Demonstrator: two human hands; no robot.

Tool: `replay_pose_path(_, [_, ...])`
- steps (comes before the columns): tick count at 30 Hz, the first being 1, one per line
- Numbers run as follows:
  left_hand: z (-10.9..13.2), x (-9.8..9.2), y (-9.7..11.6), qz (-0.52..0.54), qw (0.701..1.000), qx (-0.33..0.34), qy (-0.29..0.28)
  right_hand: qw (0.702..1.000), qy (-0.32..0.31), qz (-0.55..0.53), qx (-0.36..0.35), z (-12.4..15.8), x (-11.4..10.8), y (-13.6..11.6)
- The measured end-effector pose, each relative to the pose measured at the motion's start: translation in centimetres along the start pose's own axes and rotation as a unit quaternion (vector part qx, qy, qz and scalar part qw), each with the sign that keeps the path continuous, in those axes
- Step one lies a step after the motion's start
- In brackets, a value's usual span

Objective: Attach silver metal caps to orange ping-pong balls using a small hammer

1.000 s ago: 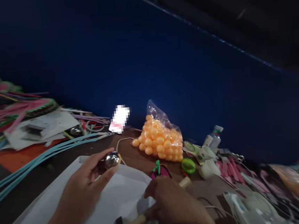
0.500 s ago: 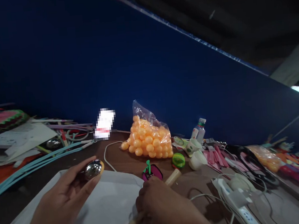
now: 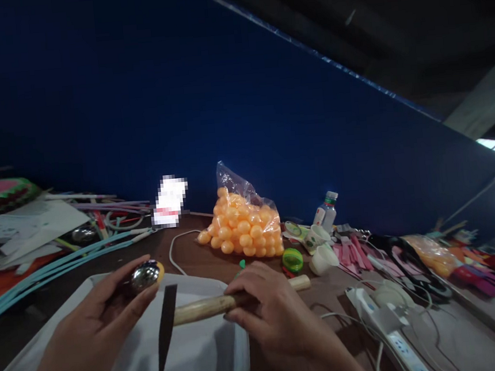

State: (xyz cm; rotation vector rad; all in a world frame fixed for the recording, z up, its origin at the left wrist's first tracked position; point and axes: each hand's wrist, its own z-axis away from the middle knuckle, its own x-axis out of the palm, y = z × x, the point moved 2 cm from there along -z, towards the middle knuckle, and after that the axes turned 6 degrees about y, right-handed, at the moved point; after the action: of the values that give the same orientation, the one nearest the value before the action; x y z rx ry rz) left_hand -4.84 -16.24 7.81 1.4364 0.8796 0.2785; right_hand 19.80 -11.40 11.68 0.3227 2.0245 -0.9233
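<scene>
Between the thumb and fingers of my left hand (image 3: pixel 98 320) is a shiny silver ball (image 3: pixel 146 275) with a yellow-orange edge on its right. My right hand (image 3: pixel 269 308) is wrapped round the wooden handle of a hammer (image 3: pixel 202 309). The hammer's dark, tapered metal head hangs over a white tray (image 3: pixel 240 353), a short way right of my left hand. The handle's pale end sticks out to the right of my right hand. Behind my right fingers a bit of a green object (image 3: pixel 242 264) shows.
Behind the tray stands a clear bag of orange balls (image 3: pixel 245 226). A green ball (image 3: pixel 293 259), white cups (image 3: pixel 323 258) and a bottle (image 3: pixel 328 213) are right of it. A power strip (image 3: pixel 390 334) with cables lies at right. Light-blue tubes (image 3: pixel 84 252) and papers lie left.
My right hand has raised the hammer, and its head, earlier low near the bottom edge, is now up over the tray. My left hand still holds the ball, slightly further left in view.
</scene>
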Motion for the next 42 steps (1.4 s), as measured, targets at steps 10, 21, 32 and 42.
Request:
replay_pose_path(10, [0.3, 0.2, -0.9, 0.127, 0.987, -0.065, -0.068, 0.989, 0.133, -0.046, 0.040, -0.3, 0.6, 0.3])
replay_pose_path(21, [0.1, -0.1, -0.1, -0.048, 0.995, 0.004, -0.085, 0.991, 0.117, -0.050, 0.029, 0.1, 2.0, -0.4])
replay_pose_path(32, [-0.4, 0.3, -1.2, -0.069, 0.995, 0.050, -0.055, 0.984, 0.177, -0.006, -0.024, 0.1, 2.1, -0.5])
replay_pose_path(42, [-0.1, 0.3, -0.7, -0.057, 0.995, 0.067, -0.036, 0.984, 0.174, 0.006, -0.028, 0.1, 2.0, -0.7])
